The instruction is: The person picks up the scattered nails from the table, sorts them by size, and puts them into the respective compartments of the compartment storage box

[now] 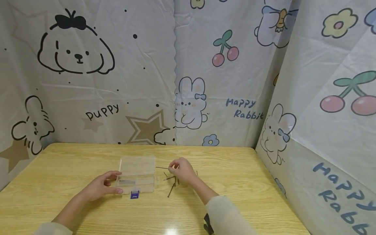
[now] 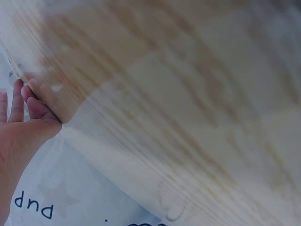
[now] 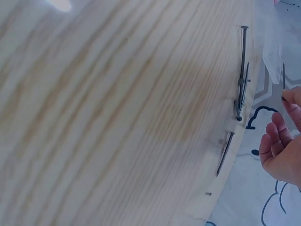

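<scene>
A clear plastic box (image 1: 137, 164) lies with its lid raised on the far side and a blue latch (image 1: 134, 195) at its front. Inside the front compartment, nails (image 1: 127, 181) lie near the left; how many is hard to tell. My left hand (image 1: 98, 187) grips the box's left end, thumb at the front corner and fingers further back. Between thumb and fingertips my right hand (image 1: 183, 170) pinches a nail (image 1: 161, 167), its tip pointing left beside the lid's right edge. The right wrist view shows this nail (image 3: 283, 77) clear of the tabletop.
Several loose nails (image 1: 171, 190) lie in a scattered pile below the right hand, some crossing each other. The wood-grain table (image 1: 249, 202) is bordered by printed cloth (image 1: 147, 65) behind and on the right.
</scene>
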Action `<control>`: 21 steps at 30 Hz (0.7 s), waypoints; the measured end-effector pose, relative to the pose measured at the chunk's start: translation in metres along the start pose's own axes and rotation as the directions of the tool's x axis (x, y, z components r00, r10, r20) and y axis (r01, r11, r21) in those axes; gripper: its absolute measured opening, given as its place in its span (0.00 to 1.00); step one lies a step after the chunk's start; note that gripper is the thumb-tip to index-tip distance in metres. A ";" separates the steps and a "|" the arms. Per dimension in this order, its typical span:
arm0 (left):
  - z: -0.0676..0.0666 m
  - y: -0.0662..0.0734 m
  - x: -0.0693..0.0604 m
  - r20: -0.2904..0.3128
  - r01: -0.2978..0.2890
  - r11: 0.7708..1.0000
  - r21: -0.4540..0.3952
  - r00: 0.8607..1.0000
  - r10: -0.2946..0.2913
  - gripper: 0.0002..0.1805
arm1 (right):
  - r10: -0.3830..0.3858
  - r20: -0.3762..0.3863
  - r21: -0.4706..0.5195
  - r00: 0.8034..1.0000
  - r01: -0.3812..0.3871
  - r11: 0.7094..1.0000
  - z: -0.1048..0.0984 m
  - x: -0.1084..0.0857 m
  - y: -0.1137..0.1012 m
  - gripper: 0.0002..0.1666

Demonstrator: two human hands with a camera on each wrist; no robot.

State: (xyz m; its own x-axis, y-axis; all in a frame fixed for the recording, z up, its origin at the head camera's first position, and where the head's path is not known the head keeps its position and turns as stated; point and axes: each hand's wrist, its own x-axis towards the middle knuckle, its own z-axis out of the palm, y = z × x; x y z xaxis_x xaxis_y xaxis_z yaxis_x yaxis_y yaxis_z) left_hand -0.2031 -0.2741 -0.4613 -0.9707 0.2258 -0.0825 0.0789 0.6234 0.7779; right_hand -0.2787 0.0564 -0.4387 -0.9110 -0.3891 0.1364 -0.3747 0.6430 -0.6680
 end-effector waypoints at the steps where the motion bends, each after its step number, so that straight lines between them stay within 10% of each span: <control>1: 0.000 0.000 0.000 0.001 -0.003 1.000 0.000 1.000 0.003 0.42 | -0.004 0.000 -0.006 1.000 0.004 1.000 0.002 0.001 -0.001 0.07; 21: 0.000 0.003 -0.002 0.003 0.013 1.000 -0.009 1.000 -0.013 0.42 | -0.070 0.044 -0.028 0.997 0.071 0.997 0.027 0.009 -0.035 0.07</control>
State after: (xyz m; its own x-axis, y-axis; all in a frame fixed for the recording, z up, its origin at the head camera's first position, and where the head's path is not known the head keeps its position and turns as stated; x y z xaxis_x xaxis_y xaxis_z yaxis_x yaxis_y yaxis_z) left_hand -0.2011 -0.2722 -0.4587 -0.9710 0.2197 -0.0945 0.0640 0.6193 0.7825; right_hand -0.2692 0.0128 -0.4342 -0.8741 -0.4618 0.1505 -0.4434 0.6321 -0.6355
